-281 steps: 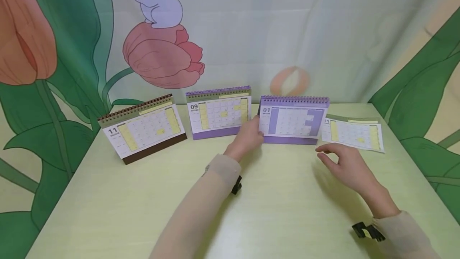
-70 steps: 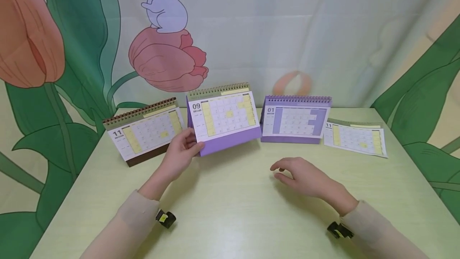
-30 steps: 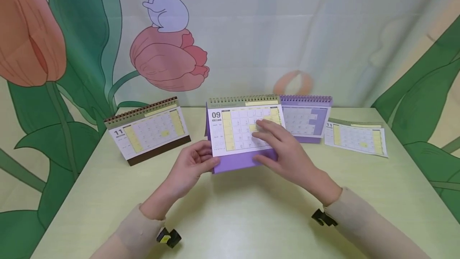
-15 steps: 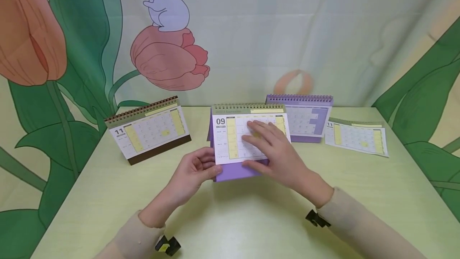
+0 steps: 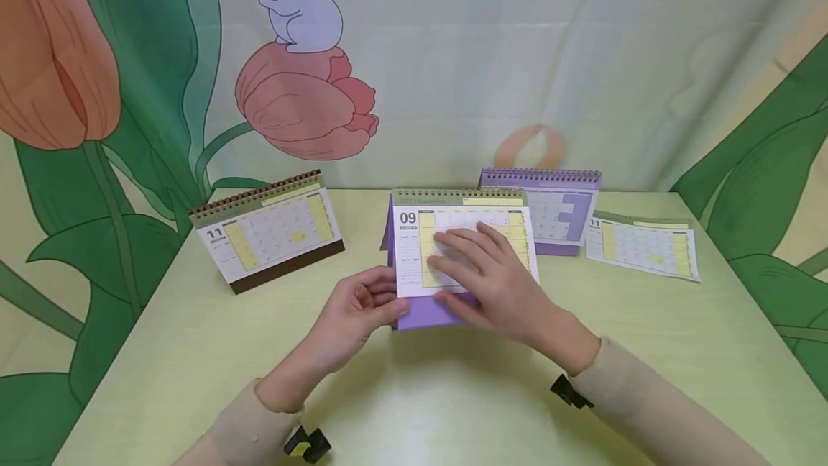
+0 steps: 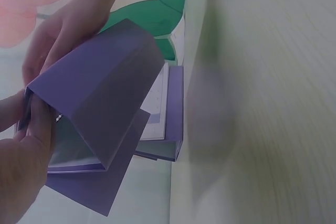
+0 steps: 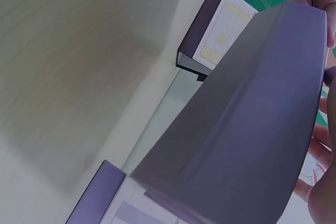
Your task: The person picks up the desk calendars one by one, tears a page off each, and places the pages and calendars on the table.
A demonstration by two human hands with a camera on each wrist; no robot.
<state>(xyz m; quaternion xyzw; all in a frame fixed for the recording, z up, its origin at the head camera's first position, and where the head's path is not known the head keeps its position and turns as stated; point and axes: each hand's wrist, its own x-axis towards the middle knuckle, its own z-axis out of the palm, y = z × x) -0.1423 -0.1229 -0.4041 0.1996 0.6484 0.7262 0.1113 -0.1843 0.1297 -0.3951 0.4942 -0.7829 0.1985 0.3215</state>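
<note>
My left hand (image 5: 352, 315) grips a purple desk calendar (image 5: 412, 243) by its lower left corner, thumb on the front of the purple base. The calendar shows page 09 and has a spiral binding along its top. Across that page lie the spread fingers of my right hand (image 5: 501, 286), covering much of the date grid. In the left wrist view, the folded base of the calendar (image 6: 100, 87) is above the table, tilted. The right wrist view shows its underside (image 7: 247, 114) close up, with the right hand's fingers (image 7: 319, 148) at its front.
A brown desk calendar (image 5: 272, 236) on page 11 stands at the back left. Behind the held one, a second purple calendar (image 5: 559, 218) on page 01 is partly covered. A loose calendar sheet (image 5: 640, 247) lies at right. A printed curtain (image 5: 440, 92) hangs along the back edge.
The 09 calendar has left its place in the back row, lifted forward and to the right by the left hand. My right hand has come onto its page, its fingers shifting slightly left there.
</note>
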